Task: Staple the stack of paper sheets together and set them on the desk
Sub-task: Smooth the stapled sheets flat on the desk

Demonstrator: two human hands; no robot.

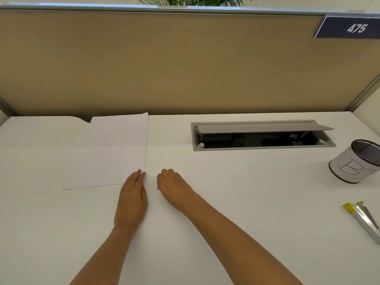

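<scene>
A stack of white paper sheets lies flat on the white desk, left of centre. My left hand rests flat on the stack's near right corner, fingers together and stretched out. Just right of that corner, my right hand sits on the desk with its fingers curled under, holding nothing I can see. A silver stapler with yellow ends lies on the desk at the far right edge, well away from both hands.
A grey cable hatch with its lid raised is set into the desk at the back right. A mesh pen cup wrapped in white paper stands at the right. A tan partition wall closes off the back.
</scene>
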